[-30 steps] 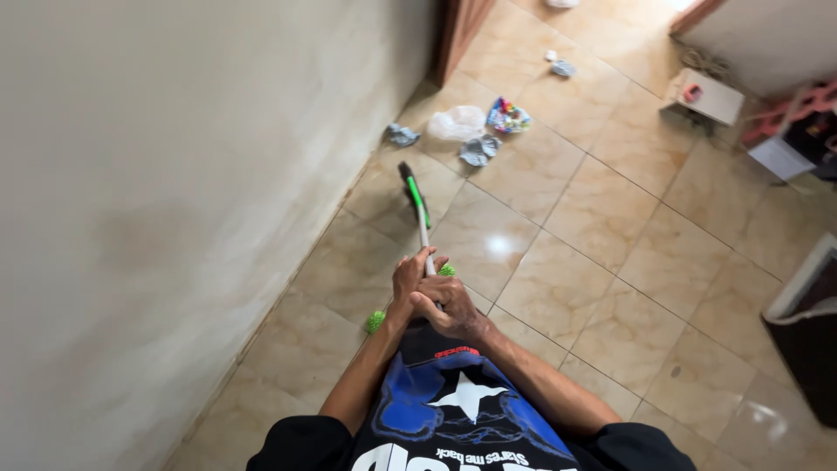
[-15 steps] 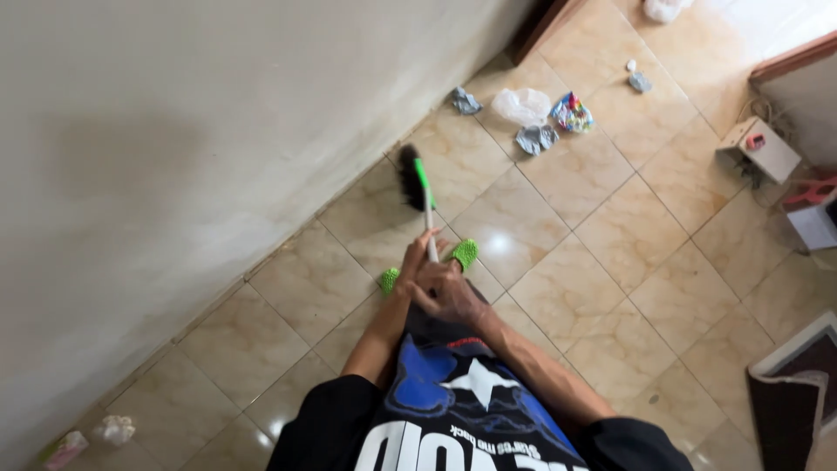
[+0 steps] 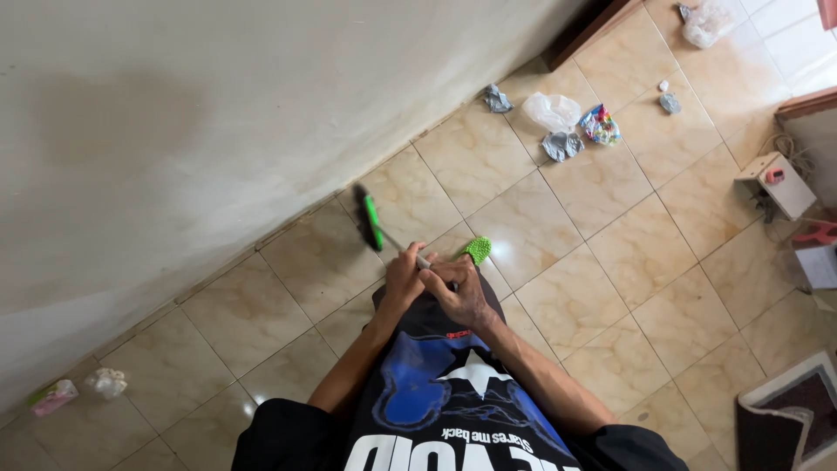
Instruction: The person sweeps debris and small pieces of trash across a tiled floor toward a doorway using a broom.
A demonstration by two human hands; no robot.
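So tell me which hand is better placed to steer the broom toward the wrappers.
Probably the right hand: it sits on the wrappers' side. The left hand grips the broom nearer the wall.

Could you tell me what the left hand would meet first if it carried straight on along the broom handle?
Probably the broom head: the left hand points up-left along the handle, with bare floor tile under it and the wall just beyond. Depth is hard to judge from above.

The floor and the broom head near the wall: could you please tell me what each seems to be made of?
The floor looks like glazed ceramic tile: beige marbled squares with grout lines and a soft sheen. The broom head seems to be green plastic with dark bristles, though it is blurred. Both the left hand and the right hand grip its thin, pale handle, material unclear.
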